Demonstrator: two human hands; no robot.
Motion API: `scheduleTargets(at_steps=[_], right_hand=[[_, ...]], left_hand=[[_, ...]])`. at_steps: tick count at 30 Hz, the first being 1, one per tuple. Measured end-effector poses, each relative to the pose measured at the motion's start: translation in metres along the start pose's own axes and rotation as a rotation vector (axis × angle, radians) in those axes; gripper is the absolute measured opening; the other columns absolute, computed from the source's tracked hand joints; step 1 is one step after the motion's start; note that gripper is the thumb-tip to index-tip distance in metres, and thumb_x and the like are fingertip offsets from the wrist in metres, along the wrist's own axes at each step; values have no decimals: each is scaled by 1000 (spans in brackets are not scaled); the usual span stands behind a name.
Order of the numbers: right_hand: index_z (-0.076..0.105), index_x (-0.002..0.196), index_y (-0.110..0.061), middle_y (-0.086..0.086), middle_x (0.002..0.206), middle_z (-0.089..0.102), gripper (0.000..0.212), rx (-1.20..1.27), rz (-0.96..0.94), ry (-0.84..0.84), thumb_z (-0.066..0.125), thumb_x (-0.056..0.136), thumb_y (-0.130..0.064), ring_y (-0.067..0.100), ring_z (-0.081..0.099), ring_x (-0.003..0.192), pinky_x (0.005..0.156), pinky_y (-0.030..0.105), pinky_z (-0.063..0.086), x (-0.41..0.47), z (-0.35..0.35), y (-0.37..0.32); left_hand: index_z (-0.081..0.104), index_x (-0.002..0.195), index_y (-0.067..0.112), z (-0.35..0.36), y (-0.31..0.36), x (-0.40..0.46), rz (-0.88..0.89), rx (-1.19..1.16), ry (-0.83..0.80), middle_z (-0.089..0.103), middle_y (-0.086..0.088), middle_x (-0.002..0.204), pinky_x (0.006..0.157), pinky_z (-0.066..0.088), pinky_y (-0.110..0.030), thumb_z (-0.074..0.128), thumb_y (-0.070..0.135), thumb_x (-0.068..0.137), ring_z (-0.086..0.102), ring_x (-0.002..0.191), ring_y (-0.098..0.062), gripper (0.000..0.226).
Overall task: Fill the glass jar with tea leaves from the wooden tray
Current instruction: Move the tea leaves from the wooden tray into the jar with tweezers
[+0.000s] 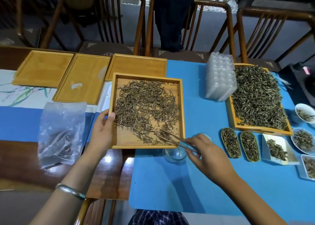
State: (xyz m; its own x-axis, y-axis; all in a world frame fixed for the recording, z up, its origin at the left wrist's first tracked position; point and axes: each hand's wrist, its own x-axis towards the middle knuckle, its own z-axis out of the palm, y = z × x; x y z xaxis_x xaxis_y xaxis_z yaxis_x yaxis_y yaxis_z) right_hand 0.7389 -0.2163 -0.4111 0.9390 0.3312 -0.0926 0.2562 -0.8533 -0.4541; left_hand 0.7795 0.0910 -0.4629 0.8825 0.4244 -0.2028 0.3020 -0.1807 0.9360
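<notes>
A square wooden tray [182, 105] strewn with brown tea leaves [146, 103] is tilted up over the table's middle. My left hand [102, 129] grips its left edge, thumb on the rim. My right hand [202, 149] holds metal tweezers [172, 137], and their tips reach into the leaves at the tray's near right corner. A clear glass jar [173, 154] lies just below that corner, partly hidden by my right hand; it looks empty of leaves.
Three empty wooden trays [81, 78] lie at the back left. A plastic bag [61, 132] sits at left. A stack of clear plastic containers [219, 78], a large tray of darker tea [255, 96] and several small dishes of leaves [248, 146] stand at right. Chairs line the far edge.
</notes>
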Motion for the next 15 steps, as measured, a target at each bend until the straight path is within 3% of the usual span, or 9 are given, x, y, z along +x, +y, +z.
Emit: scheduleTargets(at_steps=[4, 8, 11, 15], right_hand=[[63, 112, -26, -8, 100, 58, 22, -19, 37, 19, 60, 90, -31, 16, 62, 73, 58, 36, 52, -11, -5, 6], [64, 109, -26, -10, 95, 56, 20, -16, 60, 7, 61, 90, -31, 13, 61, 64, 57, 36, 51, -20, -9, 11], [64, 109, -24, -10, 94, 57, 21, -13, 68, -14, 61, 90, -31, 12, 61, 66, 57, 32, 50, -26, -12, 13], [66, 105, -21, -11, 89, 58, 19, 5, 73, -14, 64, 88, -28, 10, 57, 58, 56, 32, 49, -32, -18, 13]], left_hand=[[49, 137, 11, -1, -1, -1, 10, 39, -5, 57, -1, 121, 67, 37, 0, 47, 34, 101, 53, 100, -8, 43], [49, 137, 10, -1, 1, 1, 16, 33, -12, 56, -2, 121, 65, 36, 3, 47, 32, 101, 52, 93, 4, 43], [49, 137, 11, -3, 0, 4, 19, 38, -23, 57, -7, 128, 74, 35, -6, 47, 34, 101, 54, 107, -12, 43], [50, 135, 10, -4, -1, 6, 26, 36, -33, 58, -11, 128, 79, 36, -12, 47, 32, 101, 53, 112, -16, 41]])
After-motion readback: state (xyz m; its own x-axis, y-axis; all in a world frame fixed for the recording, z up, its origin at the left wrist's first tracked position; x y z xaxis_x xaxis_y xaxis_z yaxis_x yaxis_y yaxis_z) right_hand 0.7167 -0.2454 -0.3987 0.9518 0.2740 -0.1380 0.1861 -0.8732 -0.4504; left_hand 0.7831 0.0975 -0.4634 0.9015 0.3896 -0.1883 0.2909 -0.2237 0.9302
